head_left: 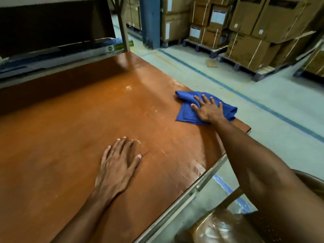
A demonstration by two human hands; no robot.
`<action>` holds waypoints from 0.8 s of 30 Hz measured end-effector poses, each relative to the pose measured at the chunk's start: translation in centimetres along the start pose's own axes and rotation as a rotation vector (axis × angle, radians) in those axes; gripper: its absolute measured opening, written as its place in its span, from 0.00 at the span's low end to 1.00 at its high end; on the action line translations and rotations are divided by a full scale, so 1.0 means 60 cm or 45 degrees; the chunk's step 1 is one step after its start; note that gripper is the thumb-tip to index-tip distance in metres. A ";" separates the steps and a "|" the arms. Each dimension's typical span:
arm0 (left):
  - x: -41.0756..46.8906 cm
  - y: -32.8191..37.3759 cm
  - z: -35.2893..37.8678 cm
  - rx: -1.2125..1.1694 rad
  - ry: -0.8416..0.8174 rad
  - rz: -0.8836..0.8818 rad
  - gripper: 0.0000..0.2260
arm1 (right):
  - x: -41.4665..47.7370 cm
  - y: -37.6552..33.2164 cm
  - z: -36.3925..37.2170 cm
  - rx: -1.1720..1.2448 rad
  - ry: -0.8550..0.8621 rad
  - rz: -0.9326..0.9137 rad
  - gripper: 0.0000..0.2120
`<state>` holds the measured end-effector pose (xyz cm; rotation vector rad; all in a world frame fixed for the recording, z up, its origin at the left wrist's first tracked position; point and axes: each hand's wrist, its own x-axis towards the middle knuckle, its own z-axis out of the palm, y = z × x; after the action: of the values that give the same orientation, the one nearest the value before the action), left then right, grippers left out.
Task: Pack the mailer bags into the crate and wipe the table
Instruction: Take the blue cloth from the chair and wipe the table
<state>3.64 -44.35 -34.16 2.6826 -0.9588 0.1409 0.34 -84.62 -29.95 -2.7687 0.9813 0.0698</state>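
A blue cloth (185,113) lies crumpled near the right edge of the brown wooden table (73,123). My right hand (206,107) presses flat on top of the cloth with fingers spread. Resting palm down on the bare tabletop nearer to me is my left hand (117,165), fingers apart and holding nothing. No mailer bags or crate show in this view.
A shelf unit (57,48) with flat blue and green packs stands along the table's far side. Stacked cardboard boxes on pallets (254,32) fill the back right across a grey floor with a blue line. A brown chair (245,223) sits at the lower right beside the table's edge.
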 end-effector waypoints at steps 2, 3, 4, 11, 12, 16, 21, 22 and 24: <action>0.001 0.003 -0.002 -0.011 -0.008 -0.008 0.29 | -0.037 -0.010 0.007 -0.032 0.017 -0.073 0.31; 0.001 0.004 -0.004 -0.016 -0.008 -0.013 0.29 | -0.071 -0.017 0.018 -0.055 0.034 -0.170 0.31; 0.001 0.005 -0.007 -0.018 -0.005 -0.018 0.29 | -0.111 -0.021 0.028 -0.078 0.052 -0.292 0.30; -0.008 0.017 -0.011 0.116 0.011 0.070 0.26 | -0.235 0.092 0.037 -0.038 0.086 -0.055 0.28; -0.010 0.023 -0.014 0.157 0.010 0.073 0.26 | -0.253 0.088 0.041 -0.032 0.093 -0.047 0.28; -0.044 0.060 -0.025 0.240 -0.011 0.133 0.26 | -0.372 0.039 0.086 0.168 0.111 -0.317 0.31; -0.113 0.197 -0.038 -0.015 -0.036 0.248 0.24 | -0.532 0.077 0.103 0.635 0.144 -0.286 0.24; -0.129 0.240 -0.044 -0.123 -0.050 0.307 0.24 | -0.561 0.092 0.092 0.717 0.197 -0.201 0.24; -0.166 0.336 -0.061 -0.412 -0.118 0.401 0.25 | -0.614 0.123 0.064 0.822 0.319 -0.082 0.24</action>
<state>-16.79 -52.07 -27.76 2.2495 -1.3049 -0.0702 -32.88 -66.64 -30.86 -2.2323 0.7833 -0.5209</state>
